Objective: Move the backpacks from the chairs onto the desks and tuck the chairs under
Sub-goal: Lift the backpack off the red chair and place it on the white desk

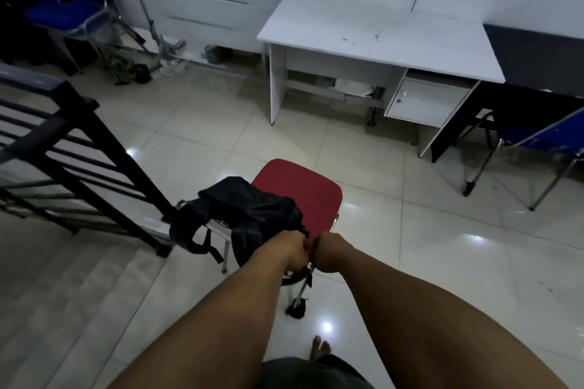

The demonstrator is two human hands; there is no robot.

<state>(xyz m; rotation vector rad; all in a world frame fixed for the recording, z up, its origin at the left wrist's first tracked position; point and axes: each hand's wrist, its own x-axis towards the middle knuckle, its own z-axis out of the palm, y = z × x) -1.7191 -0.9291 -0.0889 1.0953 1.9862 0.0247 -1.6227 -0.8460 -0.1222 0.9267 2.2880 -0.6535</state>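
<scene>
Centrally, a red-seated chair [297, 193] stands on the tiled floor [410, 246], well apart from the white worktop [379, 38] against the far wall. A black backpack [249, 215] lies slumped across the chair's left side, its straps [202, 246] hanging over the seat edge toward a dark stair railing [79, 142]. Both hands meet at the near edge of the chair: the left hand [292, 251] is closed, its grip pressed together on the near edge of the backpack, though whether it pinches fabric, a handle or the chair frame beneath cannot be told; the right hand [330, 254] is likewise curled into a fist just beside it, and what its grip encloses is hidden.

Handling, as a judgement: the backpack sags and folds, so it is soft and probably lightly filled; it should lift easily but will droop and swing, with loose straps liable to snag on the chair frame. A hold on the top handle or both shoulder straps would carry it best.

Containers: the backpack is shut or folded over, contents unseen. The worktop's small cupboard [423, 101] has its door closed; the open niche above it shows nothing identifiable. Papers or similar clutter [357, 90] lie on the low rail beneath the worktop. A blue chair [543, 136] stands at the right.
</scene>
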